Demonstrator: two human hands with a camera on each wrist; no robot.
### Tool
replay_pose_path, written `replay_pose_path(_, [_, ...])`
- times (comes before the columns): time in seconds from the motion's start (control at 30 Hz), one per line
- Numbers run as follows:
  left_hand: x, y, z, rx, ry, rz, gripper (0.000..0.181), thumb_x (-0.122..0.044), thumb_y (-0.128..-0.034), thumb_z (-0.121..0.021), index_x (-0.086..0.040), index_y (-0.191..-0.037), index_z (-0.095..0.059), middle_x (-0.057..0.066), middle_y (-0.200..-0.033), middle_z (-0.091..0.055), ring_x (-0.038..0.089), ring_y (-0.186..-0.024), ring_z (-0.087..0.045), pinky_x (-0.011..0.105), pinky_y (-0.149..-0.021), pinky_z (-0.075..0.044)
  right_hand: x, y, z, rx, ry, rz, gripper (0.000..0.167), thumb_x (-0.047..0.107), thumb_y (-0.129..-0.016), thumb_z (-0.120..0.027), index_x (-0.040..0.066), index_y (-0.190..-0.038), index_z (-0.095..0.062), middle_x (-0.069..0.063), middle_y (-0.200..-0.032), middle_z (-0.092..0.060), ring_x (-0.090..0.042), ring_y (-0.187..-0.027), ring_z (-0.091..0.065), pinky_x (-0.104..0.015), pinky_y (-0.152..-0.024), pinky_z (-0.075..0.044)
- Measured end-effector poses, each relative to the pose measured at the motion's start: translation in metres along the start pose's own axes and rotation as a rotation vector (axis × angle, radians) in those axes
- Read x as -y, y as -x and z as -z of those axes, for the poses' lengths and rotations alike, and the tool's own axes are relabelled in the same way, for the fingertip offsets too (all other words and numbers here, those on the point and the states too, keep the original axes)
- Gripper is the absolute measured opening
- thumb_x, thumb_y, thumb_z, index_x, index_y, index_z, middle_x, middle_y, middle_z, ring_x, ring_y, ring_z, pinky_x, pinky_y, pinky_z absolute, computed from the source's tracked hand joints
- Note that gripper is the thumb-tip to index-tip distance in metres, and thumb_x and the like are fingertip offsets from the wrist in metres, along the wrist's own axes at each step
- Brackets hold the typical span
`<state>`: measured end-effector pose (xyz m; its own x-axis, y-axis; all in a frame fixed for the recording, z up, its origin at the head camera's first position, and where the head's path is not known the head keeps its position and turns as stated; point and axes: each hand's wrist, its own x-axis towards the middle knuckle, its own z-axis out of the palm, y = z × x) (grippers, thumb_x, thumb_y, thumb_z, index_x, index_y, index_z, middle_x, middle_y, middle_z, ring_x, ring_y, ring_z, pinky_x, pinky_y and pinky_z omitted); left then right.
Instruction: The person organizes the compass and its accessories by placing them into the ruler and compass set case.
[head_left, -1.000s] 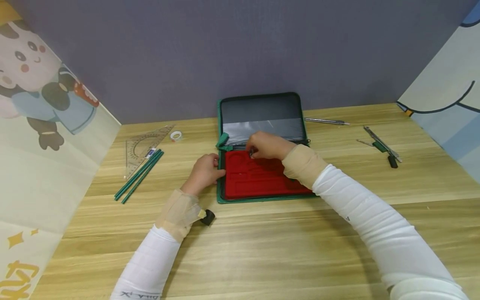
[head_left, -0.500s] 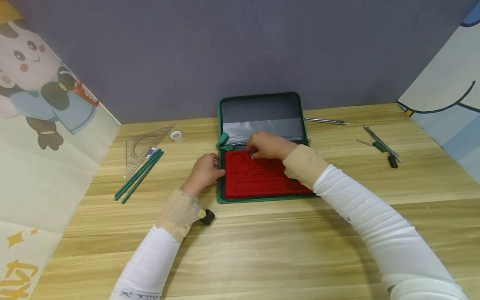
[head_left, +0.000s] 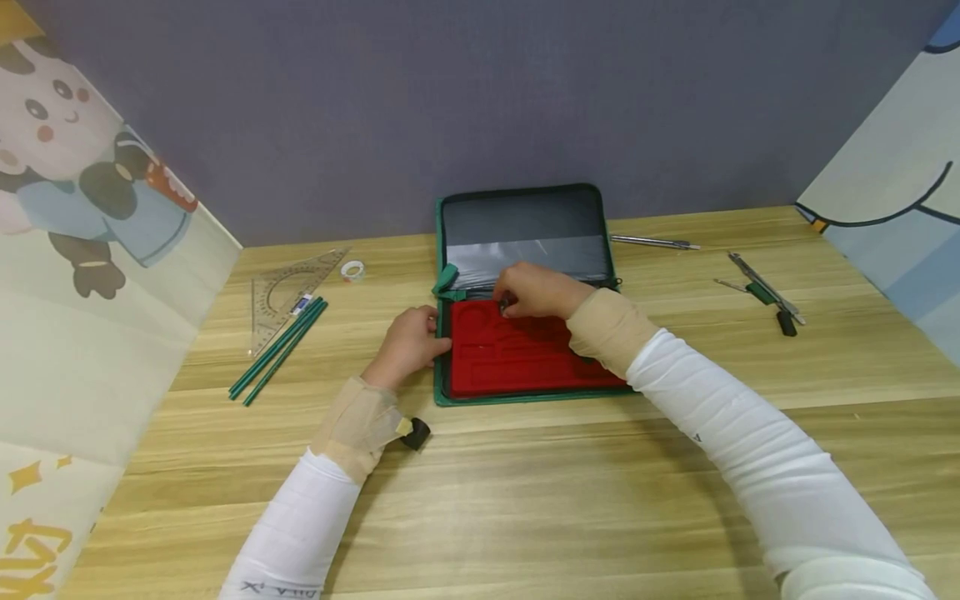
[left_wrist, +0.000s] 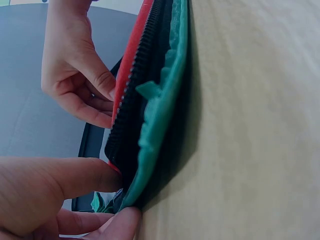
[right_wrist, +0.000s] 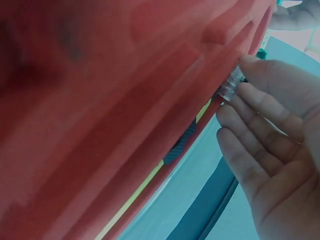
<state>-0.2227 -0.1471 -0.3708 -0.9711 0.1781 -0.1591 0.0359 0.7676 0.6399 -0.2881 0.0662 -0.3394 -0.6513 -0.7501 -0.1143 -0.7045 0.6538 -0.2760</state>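
Note:
A green zip case [head_left: 442,385] lies unfolded on the table, its red moulded insert [head_left: 480,382] facing up. At the case's left edge, my left hand [head_left: 407,344] pinches the green border between thumb and fingers, as the left wrist view shows up close. Over the upper part of the insert, my right hand [head_left: 542,292] pinches a small clear, ribbed piece [right_wrist: 231,85] at a recess; its exact kind cannot be told. Below it in the right wrist view, a thin yellow strip [right_wrist: 131,199] with a dark ribbed part [right_wrist: 181,142] lies in a slot.
Left of the case are a clear set square [head_left: 262,312], several green pencils [head_left: 273,354], an eraser [head_left: 302,305] and a white tape roll [head_left: 352,271]. To the right lie a slim silver pen-like tool [head_left: 652,242] and a compass [head_left: 761,283] with a black piece [head_left: 785,323].

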Motion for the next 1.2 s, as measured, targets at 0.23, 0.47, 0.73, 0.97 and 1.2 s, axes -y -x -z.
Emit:
replay_pose_path(0.23, [0.0007, -0.0004, -0.0005, -0.002, -0.002, -0.011, 0.051, -0.009, -0.0822, -0.065, 0.009, -0.127, -0.049, 0.023, -0.111, -0.058, 0.020, -0.062, -0.064, 0.024, -0.050, -0.054, 0.0000, 0.0004, -0.0002, -0.005, -0.015, -0.004, 0.023, 0.005, -0.083, -0.070, -0.002, -0.105, -0.070, -0.015, -0.103, -0.067, -0.025, -0.092, -0.063, -0.038, -0.084, -0.053])
replay_pose_path(0.47, [0.0007, 0.0003, 0.0001, -0.005, -0.002, -0.016, 0.051, -0.008, -0.0820, -0.065, 0.009, -0.127, -0.049, 0.023, -0.110, -0.057, 0.020, -0.061, -0.063, 0.024, -0.050, -0.054, 0.0001, 0.0008, 0.0004, -0.001, -0.022, -0.007, 0.024, 0.005, -0.084, -0.069, -0.002, -0.106, -0.069, -0.015, -0.105, -0.067, -0.025, -0.094, -0.063, -0.038, -0.085, -0.053])
replay_pose_path(0.73, [-0.0001, -0.0012, -0.0003, -0.002, -0.006, -0.008, 0.051, -0.009, -0.0825, -0.066, 0.008, -0.128, -0.049, 0.022, -0.113, -0.058, 0.021, -0.062, -0.065, 0.024, -0.051, -0.054, -0.0024, 0.0031, 0.0027, -0.003, -0.073, 0.004, 0.023, 0.002, -0.084, -0.066, -0.003, -0.106, -0.069, -0.015, -0.105, -0.067, -0.026, -0.096, -0.064, -0.039, -0.086, -0.053])
replay_pose_path(0.97, [0.0008, -0.0014, -0.0003, 0.002, -0.006, 0.000, 0.052, -0.010, -0.0829, -0.066, 0.008, -0.128, -0.048, 0.022, -0.114, -0.058, 0.021, -0.064, -0.065, 0.023, -0.051, -0.054, -0.0025, 0.0022, 0.0015, -0.016, -0.036, 0.015, 0.021, 0.000, -0.083, -0.066, -0.003, -0.103, -0.070, -0.015, -0.102, -0.068, -0.026, -0.093, -0.063, -0.039, -0.084, -0.053])
replay_pose_path(1.2, [0.0002, -0.0007, -0.0006, -0.001, -0.002, 0.005, 0.052, -0.009, -0.0826, -0.066, 0.008, -0.128, -0.049, 0.023, -0.113, -0.058, 0.024, -0.071, -0.065, 0.023, -0.051, -0.054, -0.0007, 0.0007, 0.0001, -0.013, -0.032, -0.002, 0.021, 0.000, -0.084, -0.067, -0.003, -0.104, -0.070, -0.015, -0.103, -0.068, -0.025, -0.093, -0.063, -0.038, -0.084, -0.053])
